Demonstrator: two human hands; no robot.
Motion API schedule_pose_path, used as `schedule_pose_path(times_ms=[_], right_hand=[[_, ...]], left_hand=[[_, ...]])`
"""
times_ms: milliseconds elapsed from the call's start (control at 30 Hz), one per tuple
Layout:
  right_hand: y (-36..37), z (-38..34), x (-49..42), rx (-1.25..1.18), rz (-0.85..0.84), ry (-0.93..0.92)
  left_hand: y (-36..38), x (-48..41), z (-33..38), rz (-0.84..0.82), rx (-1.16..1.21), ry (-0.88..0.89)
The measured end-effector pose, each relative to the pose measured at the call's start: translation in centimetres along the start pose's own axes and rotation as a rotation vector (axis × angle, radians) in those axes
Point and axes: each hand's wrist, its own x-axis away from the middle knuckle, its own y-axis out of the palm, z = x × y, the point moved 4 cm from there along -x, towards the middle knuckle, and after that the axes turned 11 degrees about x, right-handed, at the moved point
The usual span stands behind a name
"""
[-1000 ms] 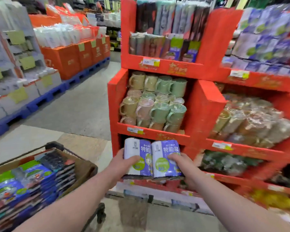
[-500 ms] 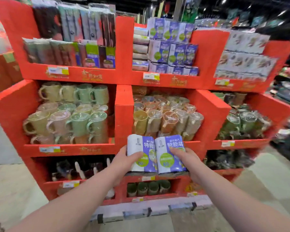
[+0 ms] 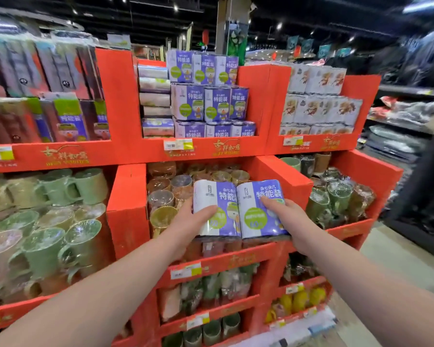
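Note:
I hold a purple and white twin pack of rolls (image 3: pixel 238 209) upright in front of a red display stand. My left hand (image 3: pixel 189 221) grips its left side with the thumb across the front. My right hand (image 3: pixel 287 216) grips its right side, thumb on the label. Matching purple packs (image 3: pixel 211 101) are stacked in the middle bay of the top shelf (image 3: pixel 211 146), above and behind the pack I hold.
Wrapped green and beige mugs (image 3: pixel 55 221) fill the left bay, wrapped cups (image 3: pixel 166 196) the bay behind my hands. White patterned packs (image 3: pixel 318 103) sit top right. Lower shelves (image 3: pixel 211 271) hold more wrapped goods. Grey floor (image 3: pixel 398 259) lies right.
My view has swung right and up, from the cart and aisle to the stand's front. Both hands keep hold of the pack and have raised it toward the upper shelves.

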Motion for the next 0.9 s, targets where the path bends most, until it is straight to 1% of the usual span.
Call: schedule_pose_path(times_ms=[100,300,367,533,633,733,800,900], right_hand=[[-1.0,-2.5,-3.7,0.041,0.050,-0.024],[-0.4,-6.6,-10.4,0.044,0.048,-0.105],[0.0,-7.5,-12.4,0.059,0.064,-0.121],[0.1,-10.2,-17.3,0.100,0.166,-0.178],[-0.5,-13.1,-20.2,0.119,0.181,-0.210],[-1.8,-16.4,-23.7,0.204,0.252,-0.285],[-2.6,-18.8,-25.4,0.318,0.304,-0.342],[-3.5,-22.3,-27.6,0.492,0.294,-0.426]], left_hand=[[0.6,-4.4,1.9,-0.003,0.011,0.021],[-0.5,-11.9,4.8,-0.042,0.033,0.075],[-1.2,-14.1,5.2,-0.025,0.035,0.088],[-2.2,-17.5,6.5,0.002,0.053,0.141],[-2.9,-19.5,7.9,0.026,0.043,0.188],[-3.5,-21.2,9.5,0.065,0.065,0.233],[-3.8,-22.0,10.7,0.106,0.052,0.275],[-4.2,-23.3,12.4,0.173,0.017,0.325]])
